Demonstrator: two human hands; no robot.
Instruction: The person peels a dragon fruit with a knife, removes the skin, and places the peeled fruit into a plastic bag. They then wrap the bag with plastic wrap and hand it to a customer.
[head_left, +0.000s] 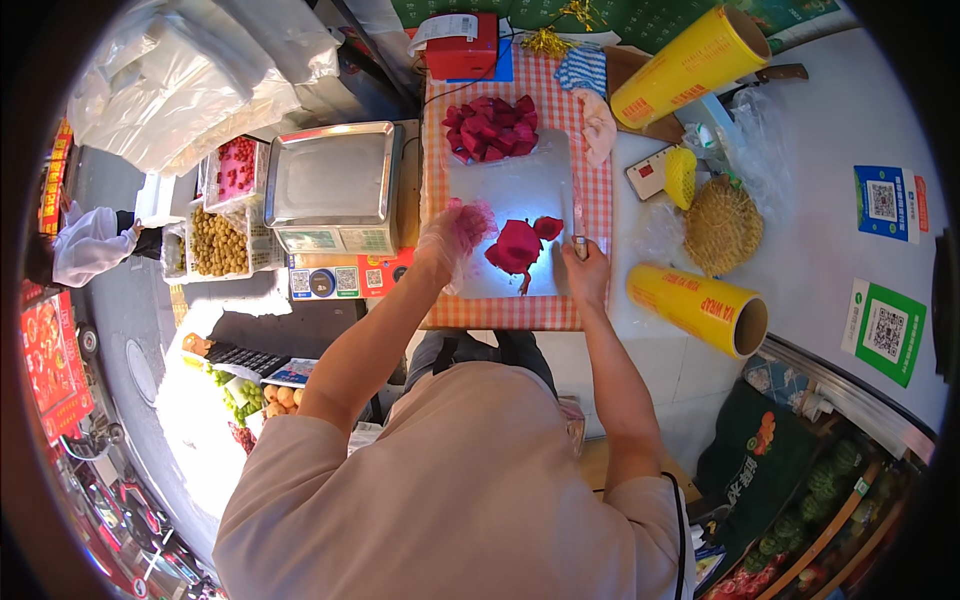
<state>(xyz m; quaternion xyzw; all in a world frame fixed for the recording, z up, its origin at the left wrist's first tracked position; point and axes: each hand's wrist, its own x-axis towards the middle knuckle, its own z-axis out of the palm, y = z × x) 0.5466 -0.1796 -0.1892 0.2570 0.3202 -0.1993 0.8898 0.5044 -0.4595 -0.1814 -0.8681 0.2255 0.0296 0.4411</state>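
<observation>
My right hand (587, 271) grips the handle of a knife (579, 214), its narrow blade pointing away from me along the right edge of a steel cutting board (499, 184). A clear plastic glove stained pink covers my left hand (456, 234), over the board's left side; whether its fingers hold anything cannot be told. Between the hands lies dark pink dragon fruit peel (514, 246), with a smaller peel piece (548, 227) beside it. Cut red dragon fruit chunks (491, 129) are heaped at the board's far end, on what looks like clear plastic.
Left of the board stands a steel-topped weighing scale (330, 176), near a crate of round brown fruit (217, 241). To the right are cling wrap rolls (697, 309), a phone (651, 174) and a large spiky fruit (724, 226). A red label printer (461, 46) sits behind.
</observation>
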